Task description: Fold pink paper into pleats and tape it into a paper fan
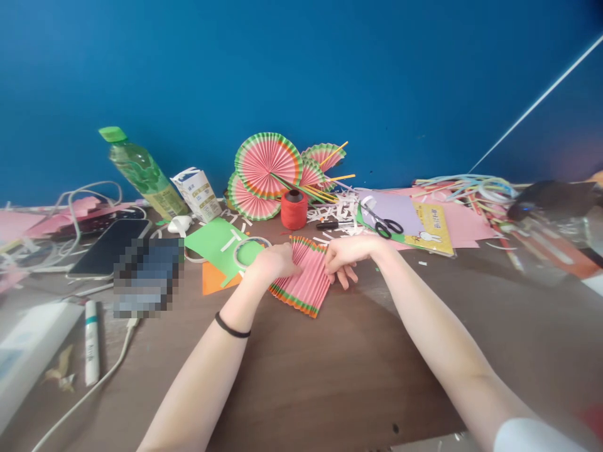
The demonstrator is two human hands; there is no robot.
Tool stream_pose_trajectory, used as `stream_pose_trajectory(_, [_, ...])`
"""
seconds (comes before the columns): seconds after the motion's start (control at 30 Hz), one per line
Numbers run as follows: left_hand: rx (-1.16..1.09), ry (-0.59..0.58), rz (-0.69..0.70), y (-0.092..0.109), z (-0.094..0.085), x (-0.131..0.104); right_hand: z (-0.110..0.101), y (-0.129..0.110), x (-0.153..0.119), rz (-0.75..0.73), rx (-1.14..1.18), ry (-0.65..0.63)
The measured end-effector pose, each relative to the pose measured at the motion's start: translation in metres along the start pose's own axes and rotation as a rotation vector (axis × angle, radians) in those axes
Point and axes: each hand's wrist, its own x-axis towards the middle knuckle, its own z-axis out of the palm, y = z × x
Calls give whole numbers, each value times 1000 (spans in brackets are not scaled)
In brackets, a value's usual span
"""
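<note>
A pleated pink paper (308,276) with green and orange edges lies on the brown table (339,370), its folds partly spread. My left hand (277,260) grips its left side, the fingers partly hidden behind the hand. At the right edge, my right hand (343,258) pinches the paper between thumb and index finger, the other fingers loosely curled. Just behind the paper stands a spool of red thread (294,212). Finished round paper fans (268,164) lean against the blue wall behind it.
Black-handled scissors (389,227), a black marker (335,225) and paper scraps lie behind my right hand. Left are green paper (214,245), a tape roll (241,254), phones (110,248), a carton (196,194) and a green bottle (144,172). Straws (471,187) lie back right.
</note>
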Motion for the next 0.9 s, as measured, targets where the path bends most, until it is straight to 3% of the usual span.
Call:
stream_pose_trajectory(0.27, [13,51,-25,0,2,2,4,-7,-2,23,9,-59])
stream_pose_trajectory(0.9, [-66,49,89,7,4,-1,10,-9,14,-124,86,140])
